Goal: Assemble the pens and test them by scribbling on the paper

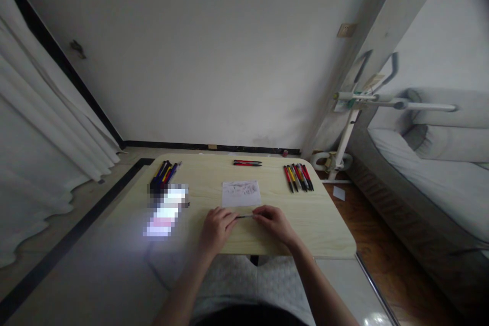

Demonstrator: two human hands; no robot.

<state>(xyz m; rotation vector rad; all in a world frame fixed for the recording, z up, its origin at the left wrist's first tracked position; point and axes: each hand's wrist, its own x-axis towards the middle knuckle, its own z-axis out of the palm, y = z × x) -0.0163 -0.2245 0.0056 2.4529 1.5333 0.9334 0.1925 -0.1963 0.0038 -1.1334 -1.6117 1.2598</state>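
Note:
Both my hands rest on a light wooden table (328, 224) near its front edge. My left hand (216, 228) and my right hand (272, 222) each pinch one end of a thin dark pen (244, 216) held level between them. Just beyond the pen lies a small white paper (240, 193) with scribbles on it. Fingers of both hands are curled closed around the pen's ends.
A row of red, yellow and dark pens (298, 177) lies at the table's far right, two red pens (247, 163) at the far middle, a bunch of blue and dark pens (164, 173) at far left beside a blurred bright object (166, 211). A bed (428, 173) stands right, curtains (42, 137) left.

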